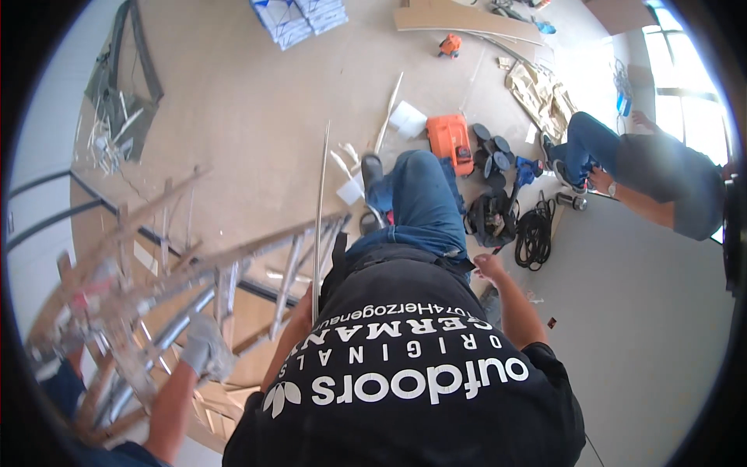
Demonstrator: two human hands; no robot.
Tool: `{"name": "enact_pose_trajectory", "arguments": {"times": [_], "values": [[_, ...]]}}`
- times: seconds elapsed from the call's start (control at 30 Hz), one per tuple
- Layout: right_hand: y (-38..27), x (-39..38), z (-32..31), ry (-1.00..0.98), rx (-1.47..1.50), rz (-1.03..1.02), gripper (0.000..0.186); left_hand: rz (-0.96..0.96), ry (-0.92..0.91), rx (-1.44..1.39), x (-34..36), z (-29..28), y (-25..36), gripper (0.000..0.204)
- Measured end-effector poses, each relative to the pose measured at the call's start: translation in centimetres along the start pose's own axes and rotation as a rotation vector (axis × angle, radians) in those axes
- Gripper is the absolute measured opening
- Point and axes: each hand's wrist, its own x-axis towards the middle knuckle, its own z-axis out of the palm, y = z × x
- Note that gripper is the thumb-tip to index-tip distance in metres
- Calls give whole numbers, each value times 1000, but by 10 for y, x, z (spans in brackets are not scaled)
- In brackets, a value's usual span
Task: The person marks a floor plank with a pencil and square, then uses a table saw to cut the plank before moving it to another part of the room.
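Head view: rod (320,226) rising from left hand (303,302), beside the ladder (233,268).
Left fingers hidden by shirt, grip untellable; right hand (490,268) loose, empty, well apart from rod; best grip low and firmly, tip clear of rungs.

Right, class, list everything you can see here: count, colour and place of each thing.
ladder: one, silver, left, blurred
rod: one, silver, upright, centre
case: one, orange, floor, top centre
discs: several, black, right of case
bag: one, black, below discs
cable: one coil, black, right of bag
boards: a few, tan, top edge
packs: two stacks, blue-white, top
co-worker: one, grey top and blue jeans, sitting right
gloved hand: one, grey, another person's, on ladder
shirt: one, black, bottom
left hand: bare, at rod
right hand: bare, by hip
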Motion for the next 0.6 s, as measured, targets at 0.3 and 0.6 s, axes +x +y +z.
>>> {"name": "enact_pose_trajectory", "arguments": {"times": [0.3,0.6], "values": [[-178,186,-121,-408,-293,137,31,101,134,246,73,84,271,78],[-871,366,-299,261,-1375,-917,15,119,277,429,73,166,555,80]]}}
